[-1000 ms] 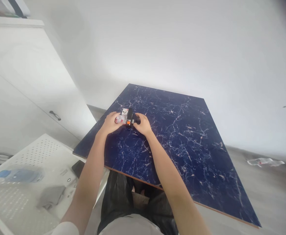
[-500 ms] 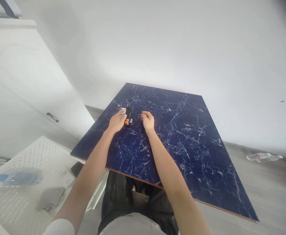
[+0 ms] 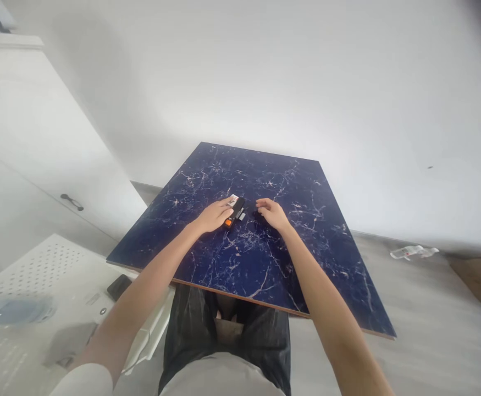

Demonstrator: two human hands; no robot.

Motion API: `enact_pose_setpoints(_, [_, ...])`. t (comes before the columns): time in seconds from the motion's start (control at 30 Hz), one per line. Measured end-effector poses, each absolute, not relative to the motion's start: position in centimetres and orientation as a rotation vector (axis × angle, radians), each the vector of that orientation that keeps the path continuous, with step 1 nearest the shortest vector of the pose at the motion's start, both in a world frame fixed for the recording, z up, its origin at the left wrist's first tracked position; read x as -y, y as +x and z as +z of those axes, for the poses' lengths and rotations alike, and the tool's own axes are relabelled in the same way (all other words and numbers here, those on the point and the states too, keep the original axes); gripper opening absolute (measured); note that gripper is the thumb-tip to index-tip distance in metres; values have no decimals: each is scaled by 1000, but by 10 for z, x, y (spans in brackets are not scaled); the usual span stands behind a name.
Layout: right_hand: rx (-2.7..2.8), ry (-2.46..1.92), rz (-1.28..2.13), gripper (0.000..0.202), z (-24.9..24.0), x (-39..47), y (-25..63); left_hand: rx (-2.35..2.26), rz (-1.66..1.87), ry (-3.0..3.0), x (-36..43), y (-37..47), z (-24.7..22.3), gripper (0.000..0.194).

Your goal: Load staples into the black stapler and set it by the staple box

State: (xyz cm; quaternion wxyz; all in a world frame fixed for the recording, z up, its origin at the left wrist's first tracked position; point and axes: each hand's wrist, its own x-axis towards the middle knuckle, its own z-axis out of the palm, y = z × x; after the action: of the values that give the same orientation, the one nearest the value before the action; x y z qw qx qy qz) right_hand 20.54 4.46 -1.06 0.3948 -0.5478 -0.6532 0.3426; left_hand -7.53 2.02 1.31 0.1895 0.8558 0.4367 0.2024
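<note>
On the blue marbled table [image 3: 224,264], my left hand [image 3: 215,215] rests with its fingers and thumb on a small black box-like device [image 3: 238,207]. The device has a white printed label at its far end and an orange patch near my thumb. A small grey flat piece [image 3: 242,216] sticks out of its right side. My right hand [image 3: 272,213] is just to the right, apart from the device, its fingers curled toward the thumb. Something dark lies under those fingertips; I cannot tell whether it is a thing or a shadow.
At the left stands a white perforated surface holding a dark phone [image 3: 119,287], a clear plastic bottle [image 3: 21,309] and a grey pouch [image 3: 69,344]. Behind it is a white cabinet [image 3: 29,154]. Right of the table, clear plastic wrapping [image 3: 414,252] and a brown box [image 3: 479,279] are on the floor.
The device has shifted right and nearer under my left hand and now sits at a slant. My right hand has moved right and its fingers have loosened a little. The view has turned slightly.
</note>
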Motion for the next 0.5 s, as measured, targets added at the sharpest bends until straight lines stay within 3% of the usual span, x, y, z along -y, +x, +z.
enact_pose_setpoints(0.2, [1909,-1365,923,49,-3,4,253,-923,504,2482,2,-36,17,48])
enact_pose_setpoints(0.37, [1951,-1322,997,47,2,14,260,-807,526,2506,16,-23,20,46])
enact_pose_setpoints(0.43, [1957,-1310,993,45,3,16,259,-901,539,2518,26,-23,22,50])
enact_pose_setpoints(0.5, [1971,-1302,966,41,4,20,258,-1017,559,2537,37,-23,22,67])
